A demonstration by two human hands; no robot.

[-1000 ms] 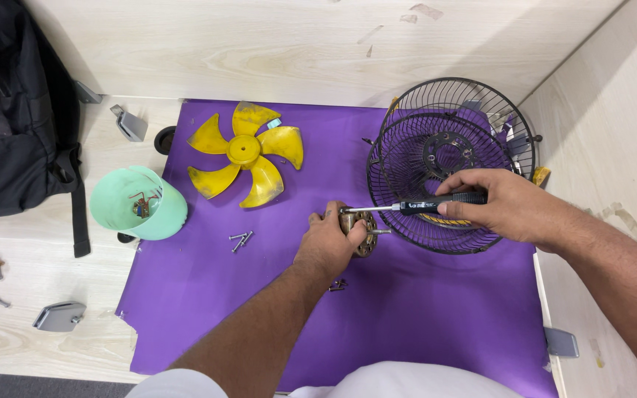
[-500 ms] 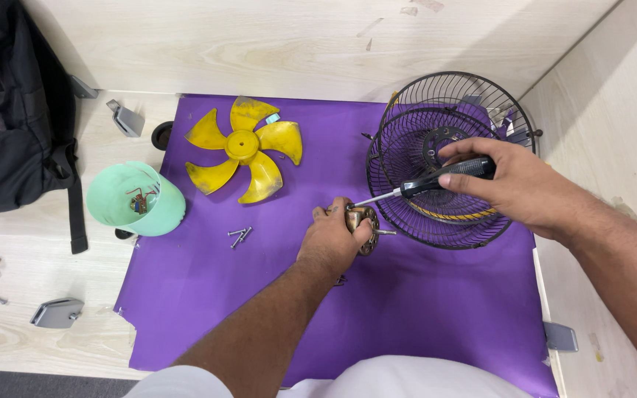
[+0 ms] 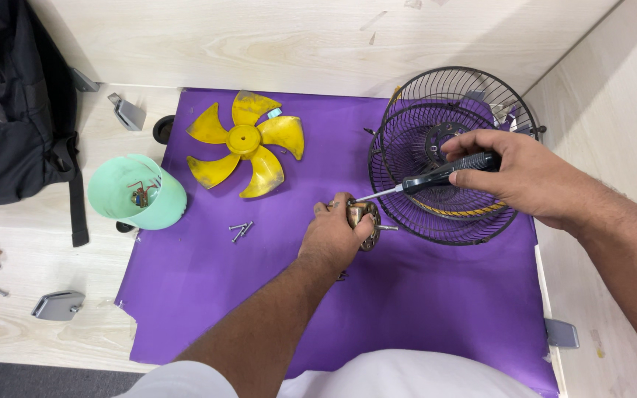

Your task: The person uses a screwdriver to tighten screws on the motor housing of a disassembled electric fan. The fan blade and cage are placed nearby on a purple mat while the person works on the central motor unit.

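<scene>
The left hand (image 3: pixel 333 237) was closed around a small round metal part (image 3: pixel 365 221), brownish and worn, holding it on the purple mat (image 3: pixel 444 309) just at the seven o'clock edge of the black fan cage (image 3: pixel 455 155). The right hand (image 3: pixel 525 173) was wrapped tight on the black handle of a screwdriver (image 3: pixel 436 177), with the shaft slanting down toward eight o'clock. Over the last second the handle had lifted and tilted, and the tip now sat at the top of the metal part, so the tool looked engaged with it rather than merely hovering. At nine o'clock from the left hand lay loose screws (image 3: pixel 240 231); the yellow fan blade (image 3: pixel 246 153) rested at eleven o'clock, the green cup (image 3: pixel 138 193) beyond.
</scene>
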